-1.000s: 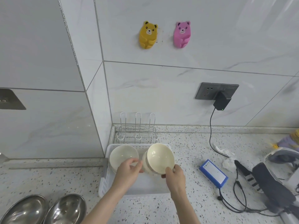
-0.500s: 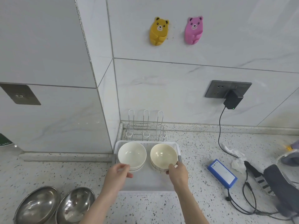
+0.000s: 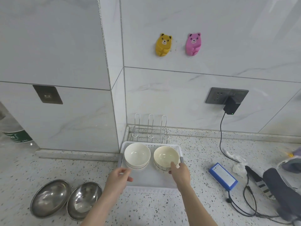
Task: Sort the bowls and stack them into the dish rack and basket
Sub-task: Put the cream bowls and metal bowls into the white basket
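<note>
Cream bowls point(image 3: 166, 158) now sitting in basket point(image 3: 177, 146), lower centre; right hand point(image 3: 180, 171) still pinching rim, left hand point(image 3: 119, 176) letting go, loosely curled. Steel bowls point(image 3: 83, 199) waiting.

White bowl point(image 3: 137, 153) and cream bowl point(image 3: 166, 156): glazed ceramic by the look, glossy and smooth; basket point(image 3: 150, 182) under them is matt white plastic with perforated walls, dish rack point(image 3: 150, 129) behind it at the table's back edge is thin bright metal wire. Two steel bowls point(image 3: 65, 199) near the table's front-left are polished metal, mirror-like with scuffs. Table point(image 3: 48, 168) is speckled stone-look, smooth with slight sheen; wall tiles point(image 3: 203, 95) are glossy marble-pattern, blue box point(image 3: 223, 176) is smooth plastic.
</note>
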Motion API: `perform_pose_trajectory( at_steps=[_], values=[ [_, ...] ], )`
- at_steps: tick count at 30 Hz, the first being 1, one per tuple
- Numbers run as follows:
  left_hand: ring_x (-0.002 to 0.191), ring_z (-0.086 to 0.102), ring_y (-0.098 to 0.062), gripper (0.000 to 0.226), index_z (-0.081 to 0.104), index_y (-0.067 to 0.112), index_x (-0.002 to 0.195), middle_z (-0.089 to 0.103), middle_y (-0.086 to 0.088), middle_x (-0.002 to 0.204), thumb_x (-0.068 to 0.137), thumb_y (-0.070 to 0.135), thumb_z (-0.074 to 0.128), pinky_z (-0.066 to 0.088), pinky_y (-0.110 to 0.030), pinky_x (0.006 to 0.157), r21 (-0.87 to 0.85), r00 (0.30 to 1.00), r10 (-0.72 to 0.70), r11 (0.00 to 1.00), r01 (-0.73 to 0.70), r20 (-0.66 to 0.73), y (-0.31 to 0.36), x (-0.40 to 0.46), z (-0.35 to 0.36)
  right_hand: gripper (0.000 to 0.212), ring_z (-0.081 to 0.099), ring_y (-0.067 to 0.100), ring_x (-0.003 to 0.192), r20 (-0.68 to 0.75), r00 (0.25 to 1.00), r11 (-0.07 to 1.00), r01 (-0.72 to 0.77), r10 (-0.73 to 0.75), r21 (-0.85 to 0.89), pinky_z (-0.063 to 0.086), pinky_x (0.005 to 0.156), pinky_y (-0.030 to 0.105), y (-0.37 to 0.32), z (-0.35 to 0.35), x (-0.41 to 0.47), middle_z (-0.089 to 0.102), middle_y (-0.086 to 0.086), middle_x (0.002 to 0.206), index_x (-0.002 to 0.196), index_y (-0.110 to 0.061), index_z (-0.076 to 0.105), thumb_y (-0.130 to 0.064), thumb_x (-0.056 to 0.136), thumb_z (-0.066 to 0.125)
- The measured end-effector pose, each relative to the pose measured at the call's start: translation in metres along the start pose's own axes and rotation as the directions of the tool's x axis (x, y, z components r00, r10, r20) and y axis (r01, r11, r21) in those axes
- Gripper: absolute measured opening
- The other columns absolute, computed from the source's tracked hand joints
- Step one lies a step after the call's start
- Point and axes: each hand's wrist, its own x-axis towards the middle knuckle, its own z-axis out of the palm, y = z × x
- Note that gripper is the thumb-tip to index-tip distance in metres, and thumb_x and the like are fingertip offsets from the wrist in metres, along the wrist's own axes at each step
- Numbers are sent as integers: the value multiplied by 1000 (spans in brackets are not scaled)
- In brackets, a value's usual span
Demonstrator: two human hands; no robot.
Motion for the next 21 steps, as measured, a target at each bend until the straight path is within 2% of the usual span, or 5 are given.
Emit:
perform_pose_trajectory(
  at_steps=[6,8,10,14,21],
  values=[
    [40,35,-10,12,67,10,102,72,-12,83,95,16,60,25,-18,35,-147,1000,11,989,-6,28,-14,-27,-20,45,58,16,96,1,1000,989,29,-29,147,41,80,32,-2,-17,-32,70,-4,73,137,-10,45,-19,94,50],
    [40,37,-9,11,67,11,102,73,-12,81,94,15,61,25,-17,32,-175,1000,-4,985,3,-2,-22,-36,-26,42,58,18,100,35,998,980,40,-48,193,43,82,35,-4,-22,-47,72,-4,74,134,-14,48,-15,92,49],
    [39,38,-9,11,67,9,101,72,-13,82,94,15,61,26,-16,31,-217,999,-29,976,21,-37,-32,-44,-31,40,57,18,90,79,994,971,52,-72,233,48,82,37,-3,-24,-59,73,-4,78,131,-17,51,-14,91,49],
    [40,38,-9,12,69,9,100,72,-13,82,93,15,61,25,-16,35,-257,993,-77,965,53,-86,-52,-56,-41,32,48,9,61,130,983,960,91,-129,265,45,63,26,-1,-21,-77,73,-5,80,120,-23,55,-12,90,49],
    [41,41,-8,11,68,9,100,72,-12,79,94,15,61,27,-17,35,-299,988,-120,950,87,-94,-67,-62,-77,30,50,12,58,204,965,965,116,-166,234,44,50,19,-3,19,-116,73,-2,82,117,-22,59,-11,91,49]
  ],
)
